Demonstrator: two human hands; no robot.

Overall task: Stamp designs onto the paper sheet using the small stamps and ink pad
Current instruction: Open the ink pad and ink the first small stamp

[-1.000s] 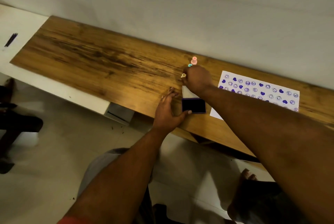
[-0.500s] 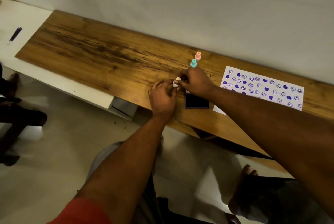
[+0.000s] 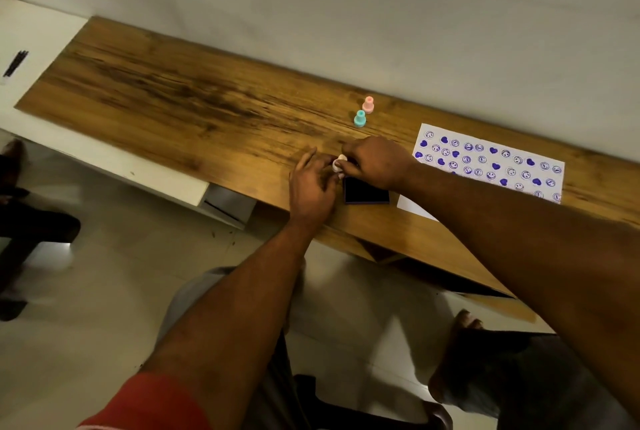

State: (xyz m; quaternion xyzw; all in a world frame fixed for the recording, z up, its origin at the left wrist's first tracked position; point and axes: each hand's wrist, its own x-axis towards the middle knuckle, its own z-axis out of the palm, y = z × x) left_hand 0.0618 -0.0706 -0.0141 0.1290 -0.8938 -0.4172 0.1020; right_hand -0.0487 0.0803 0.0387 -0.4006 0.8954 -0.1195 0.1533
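Long wooden counter point(image 3: 173, 100) runs along a plain pale wall point(image 3: 346, 13); brown plank top with dark streaked grain and a matte finish.

Surroundings: a white surface point(image 3: 41, 27) adjoins the counter's left end and carries a few thin dark pen-like sticks point(image 3: 15, 63). Pale tiled floor point(image 3: 104, 291) below. Red sleeve point(image 3: 145, 402) at the bottom edge, on the left arm. A bare foot point(image 3: 457, 343) shows under the right forearm. Dark blurred shapes at far left, not identifiable.

Task things: the paper sheet point(image 3: 415, 204) lies flat at the right of the counter, white, rectangular, covered in rows of purple smiley rings and solid hearts; the right forearm hides its near corner. The ink pad point(image 3: 366, 191) sits open just left of the sheet, a dark, flat rectangle, its far edge under the right hand point(image 3: 377, 162). Two small stamps stand upright behind the hands, close together towards the wall: teal stamp point(image 3: 360, 118) nearer, pink stamp point(image 3: 368, 105) beyond it, both plastic, knob-topped with a flared base.

Hands: they meet just left of the ink pad over the counter. A pale stamp point(image 3: 338, 164), small and rounded, is pinched between the fingertips of both. The right hand's fingers are curled onto it from above; the left hand point(image 3: 313, 183) closes on it with thumb and fingers, index finger extended past. Its printing face is not visible.
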